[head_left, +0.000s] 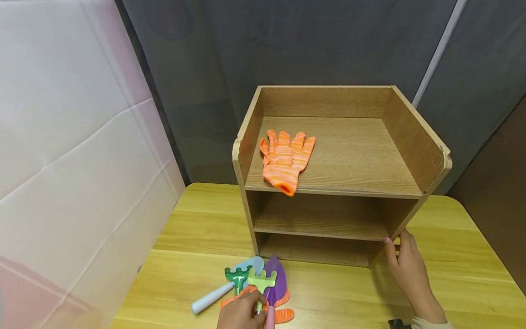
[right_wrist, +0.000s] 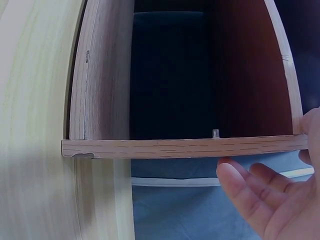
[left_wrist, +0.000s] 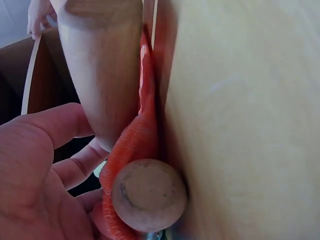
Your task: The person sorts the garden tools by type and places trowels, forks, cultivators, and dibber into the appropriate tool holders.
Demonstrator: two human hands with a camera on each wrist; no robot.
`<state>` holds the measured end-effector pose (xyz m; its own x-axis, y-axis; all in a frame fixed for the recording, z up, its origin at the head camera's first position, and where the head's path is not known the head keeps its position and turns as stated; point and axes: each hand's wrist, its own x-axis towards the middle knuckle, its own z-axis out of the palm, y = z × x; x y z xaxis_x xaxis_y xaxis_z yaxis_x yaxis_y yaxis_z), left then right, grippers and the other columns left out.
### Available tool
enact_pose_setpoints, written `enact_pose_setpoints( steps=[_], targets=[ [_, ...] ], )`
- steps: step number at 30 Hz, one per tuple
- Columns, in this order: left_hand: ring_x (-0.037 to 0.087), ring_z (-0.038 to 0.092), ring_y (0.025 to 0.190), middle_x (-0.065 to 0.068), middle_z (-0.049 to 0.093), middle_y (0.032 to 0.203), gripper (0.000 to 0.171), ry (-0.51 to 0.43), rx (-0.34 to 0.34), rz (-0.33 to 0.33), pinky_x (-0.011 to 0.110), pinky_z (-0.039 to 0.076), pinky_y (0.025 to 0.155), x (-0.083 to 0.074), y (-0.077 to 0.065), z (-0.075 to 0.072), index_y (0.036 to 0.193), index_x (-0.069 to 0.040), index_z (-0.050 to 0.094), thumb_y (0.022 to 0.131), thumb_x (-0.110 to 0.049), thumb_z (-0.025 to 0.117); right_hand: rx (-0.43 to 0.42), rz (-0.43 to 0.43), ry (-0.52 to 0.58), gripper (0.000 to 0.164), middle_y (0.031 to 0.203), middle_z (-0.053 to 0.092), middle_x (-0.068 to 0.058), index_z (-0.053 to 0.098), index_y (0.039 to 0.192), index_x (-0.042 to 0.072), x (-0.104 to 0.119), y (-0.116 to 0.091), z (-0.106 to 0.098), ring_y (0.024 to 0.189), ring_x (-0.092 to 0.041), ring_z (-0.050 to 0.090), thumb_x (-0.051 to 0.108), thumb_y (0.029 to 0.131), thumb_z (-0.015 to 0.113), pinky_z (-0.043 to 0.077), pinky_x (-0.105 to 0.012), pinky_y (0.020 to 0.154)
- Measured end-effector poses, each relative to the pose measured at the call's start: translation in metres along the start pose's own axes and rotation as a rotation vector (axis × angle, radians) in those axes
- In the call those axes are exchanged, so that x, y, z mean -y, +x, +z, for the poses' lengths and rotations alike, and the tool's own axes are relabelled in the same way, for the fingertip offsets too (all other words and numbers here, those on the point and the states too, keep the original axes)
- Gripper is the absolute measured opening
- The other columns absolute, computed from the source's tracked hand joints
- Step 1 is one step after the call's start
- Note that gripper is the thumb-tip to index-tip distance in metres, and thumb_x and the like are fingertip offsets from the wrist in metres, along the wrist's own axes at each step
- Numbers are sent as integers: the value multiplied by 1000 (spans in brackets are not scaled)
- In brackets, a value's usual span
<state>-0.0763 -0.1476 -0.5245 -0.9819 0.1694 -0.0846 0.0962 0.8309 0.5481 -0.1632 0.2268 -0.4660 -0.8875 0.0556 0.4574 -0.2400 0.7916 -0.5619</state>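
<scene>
My left hand (head_left: 244, 313) pinches the handle of a light green toy hand rake (head_left: 263, 279) low in the head view. Close against it lie a purple trowel (head_left: 277, 278) with a pink handle, a dark green rake (head_left: 238, 277) and a light blue trowel (head_left: 213, 297). Under these tools is an orange knit glove (head_left: 283, 315), also seen in the left wrist view beneath a round handle end (left_wrist: 149, 195). My right hand (head_left: 411, 269) holds the right side panel of a small wooden shelf (head_left: 328, 192), thumb at the front edge, fingers along the outside (right_wrist: 245, 195).
A second orange glove (head_left: 285, 160) lies on the shelf's top tier, its cuff over the front edge. The wooden table (head_left: 197, 233) extends on both sides. A white panel (head_left: 74, 137) stands left, a dark grey curtain (head_left: 197, 91) behind. A black object (head_left: 396, 324) sits near the right wrist.
</scene>
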Motion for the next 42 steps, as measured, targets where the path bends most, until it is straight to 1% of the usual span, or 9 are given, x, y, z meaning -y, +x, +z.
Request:
enact_pose_setpoints(
  steps=[7, 10, 13, 15, 18, 22, 28, 34, 42],
  targets=[
    [-1, 36, 49, -17, 42, 61, 13, -138, 26, -49, 22, 30, 44, 0, -1, -2, 91, -27, 66, 78, -28, 71, 0, 4, 0, 38, 119, 46, -32, 38, 132, -8, 1, 0, 0, 91, -47, 60, 13, 100, 46, 50, -59, 70],
    [-1, 35, 49, -17, 42, 61, 14, -158, 28, -55, 22, 29, 44, 2, 0, -4, 92, -27, 66, 78, -25, 69, -5, 6, -2, 38, 120, 45, -32, 38, 132, -7, 1, -1, 1, 92, -48, 60, 12, 100, 46, 50, -59, 70],
    [-1, 36, 50, -16, 43, 62, 16, -191, 19, -59, 21, 30, 45, 4, 0, -6, 94, -24, 67, 78, -22, 68, -19, 3, 1, 35, 120, 42, -33, 39, 129, -8, 2, -2, 2, 92, -48, 59, 11, 100, 46, 50, -59, 71],
    [-2, 37, 52, -14, 43, 64, 18, -242, 9, -65, 20, 31, 46, 5, -1, -7, 96, -20, 67, 79, -19, 68, -24, -4, 8, 33, 121, 39, -33, 40, 127, -8, 2, -2, 2, 93, -47, 57, 9, 100, 46, 49, -59, 71],
    [-2, 40, 55, -11, 45, 68, 22, -355, -3, -68, 19, 35, 49, 6, -1, -8, 102, -14, 68, 80, -14, 69, -33, -14, 14, 31, 123, 35, -34, 40, 126, -9, 2, -2, 3, 95, -46, 54, 7, 100, 45, 48, -59, 71],
    [-4, 42, 56, -9, 47, 72, 23, -458, -35, -44, 17, 39, 50, 7, -2, -11, 105, -8, 68, 81, -10, 68, -36, -21, 9, 34, 126, 33, -33, 39, 129, -9, 2, -2, 4, 96, -48, 53, 6, 100, 45, 48, -58, 68],
    [-4, 42, 58, -7, 47, 73, 22, -533, -62, -11, 17, 40, 53, 4, -3, -18, 105, -6, 67, 83, -9, 69, -38, -21, -1, 34, 126, 33, -34, 39, 129, -10, 1, -2, 5, 95, -48, 54, 7, 100, 45, 49, -56, 65],
    [-3, 44, 60, -5, 48, 77, 24, -585, -68, -10, 17, 41, 55, -4, -4, -27, 107, -5, 66, 83, -10, 70, -44, -24, -13, 35, 126, 33, -35, 38, 131, -10, -1, -3, 5, 96, -45, 53, 7, 100, 43, 48, -57, 66],
    [-1, 46, 64, -1, 49, 83, 23, -631, -75, 1, 17, 43, 59, -16, -8, -36, 106, -4, 67, 84, -9, 70, -29, -17, -7, 36, 127, 31, -35, 36, 132, -10, -1, -3, 5, 95, -47, 54, 9, 101, 42, 48, -57, 64]
  ],
)
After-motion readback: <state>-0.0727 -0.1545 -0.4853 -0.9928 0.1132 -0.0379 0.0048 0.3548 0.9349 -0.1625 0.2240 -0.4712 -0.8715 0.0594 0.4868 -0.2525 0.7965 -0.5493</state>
